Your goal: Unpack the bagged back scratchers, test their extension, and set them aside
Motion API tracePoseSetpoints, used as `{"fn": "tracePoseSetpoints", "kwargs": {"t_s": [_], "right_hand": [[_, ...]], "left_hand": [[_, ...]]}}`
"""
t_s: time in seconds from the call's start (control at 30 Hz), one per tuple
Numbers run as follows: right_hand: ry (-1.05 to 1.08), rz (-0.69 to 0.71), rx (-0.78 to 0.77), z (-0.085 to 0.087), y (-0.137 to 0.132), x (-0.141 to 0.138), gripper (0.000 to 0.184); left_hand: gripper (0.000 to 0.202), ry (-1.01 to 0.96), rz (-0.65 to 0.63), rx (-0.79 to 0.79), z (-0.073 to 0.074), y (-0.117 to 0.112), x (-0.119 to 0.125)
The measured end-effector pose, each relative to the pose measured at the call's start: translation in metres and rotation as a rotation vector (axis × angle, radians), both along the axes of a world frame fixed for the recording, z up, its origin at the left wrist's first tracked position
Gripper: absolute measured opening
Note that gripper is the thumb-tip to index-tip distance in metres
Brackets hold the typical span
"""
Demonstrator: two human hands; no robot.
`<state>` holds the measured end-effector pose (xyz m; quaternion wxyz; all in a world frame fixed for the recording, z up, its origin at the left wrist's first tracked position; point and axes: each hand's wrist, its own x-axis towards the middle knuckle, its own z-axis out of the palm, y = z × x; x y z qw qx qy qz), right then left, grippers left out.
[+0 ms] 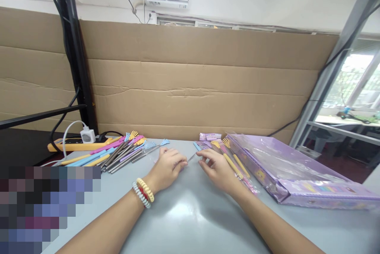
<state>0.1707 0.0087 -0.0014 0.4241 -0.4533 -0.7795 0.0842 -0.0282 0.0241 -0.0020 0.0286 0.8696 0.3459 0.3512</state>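
My left hand [170,169] is closed, with its thumb pressed to the fingers. From its fingertips a thin grey strip [192,157] slants up toward my right hand [218,170]; I cannot make out what it is. The right index fingertip meets the strip's far end, while the thumb stays apart from that finger. Left of my left hand lies a heap of back scratchers [118,155] with metal rods, coloured handles and hand-shaped heads. Beside my right hand are yellow back scratchers [234,159], partly in clear wrapping. A light blue piece [196,146] shows behind the right fingertips.
A purple box [314,200] with clear plastic in it stands at the right. Small purple packets [210,136] lie at the back. At the left is a yellow power strip [59,146] with a white plug [87,135]. A cardboard wall [202,79] closes off the back.
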Motion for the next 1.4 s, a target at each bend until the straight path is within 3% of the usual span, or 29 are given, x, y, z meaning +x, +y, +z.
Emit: {"fn": "tracePoseSetpoints", "kwargs": {"t_s": [0.23, 0.53, 0.73, 0.83, 0.97, 1.13, 1.4], "right_hand": [[-0.021, 0.015, -0.028, 0.001, -0.001, -0.001, 0.022], [-0.038, 0.072, -0.077, 0.005, -0.003, 0.001, 0.017], [-0.047, 0.042, 0.017, 0.002, 0.0, 0.002, 0.016], [0.01, -0.035, 0.084, 0.003, 0.004, 0.006, 0.019], [0.148, -0.25, 0.136, 0.008, 0.012, 0.021, 0.023], [0.21, -0.429, -0.017, 0.009, 0.024, 0.042, 0.03], [0.116, -0.213, -0.122, -0.003, 0.024, 0.033, 0.021]], "left_hand": [[0.018, -0.024, -0.077, -0.032, -0.002, 0.001, 0.001], [0.017, -0.041, -0.066, -0.061, -0.005, 0.002, 0.0], [0.02, -0.027, 0.039, -0.024, -0.007, 0.006, 0.001], [0.021, -0.08, 0.126, 0.019, -0.006, 0.01, 0.0], [0.016, -0.145, 0.228, 0.061, -0.003, 0.013, -0.005], [0.013, -0.13, 0.212, 0.038, -0.003, 0.013, -0.006], [0.018, -0.135, 0.192, 0.074, -0.006, 0.012, -0.002]]}}
